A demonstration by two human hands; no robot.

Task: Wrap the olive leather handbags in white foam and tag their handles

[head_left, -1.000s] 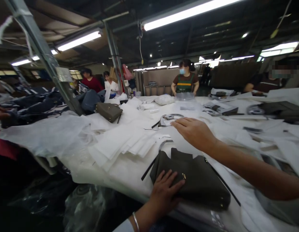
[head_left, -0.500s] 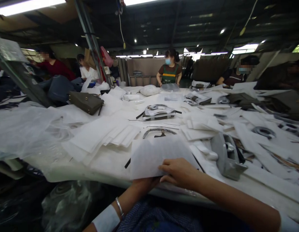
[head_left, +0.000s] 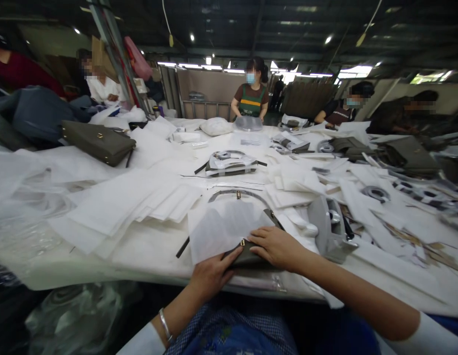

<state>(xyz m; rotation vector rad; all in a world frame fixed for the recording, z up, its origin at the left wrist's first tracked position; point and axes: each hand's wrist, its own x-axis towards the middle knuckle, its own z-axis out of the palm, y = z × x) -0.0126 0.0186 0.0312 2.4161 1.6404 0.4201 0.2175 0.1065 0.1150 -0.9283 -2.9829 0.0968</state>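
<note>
A dark olive handbag (head_left: pixel 251 255) lies at the near table edge, mostly covered by a white sheet of wrapping paper (head_left: pixel 223 224). My left hand (head_left: pixel 210 273) grips the bag's near corner with the fingers curled round it and the sheet's edge. My right hand (head_left: pixel 275 246) rests on top of the bag beside a small gold clasp, fingers bent and pressing down. The bag's curved handle (head_left: pixel 238 194) shows beyond the sheet.
Stacks of white paper sheets (head_left: pixel 140 202) cover the table. A grey tape dispenser (head_left: pixel 328 229) stands right of my hands. Another olive handbag (head_left: pixel 97 140) lies far left, a wrapped bag (head_left: pixel 230 162) in the middle. Several people work around the table's far side.
My right hand reached out, brought a white sheet back and laid it over the bag. Both hands now sit at the bag's near edge. The camera view has tilted down and right.
</note>
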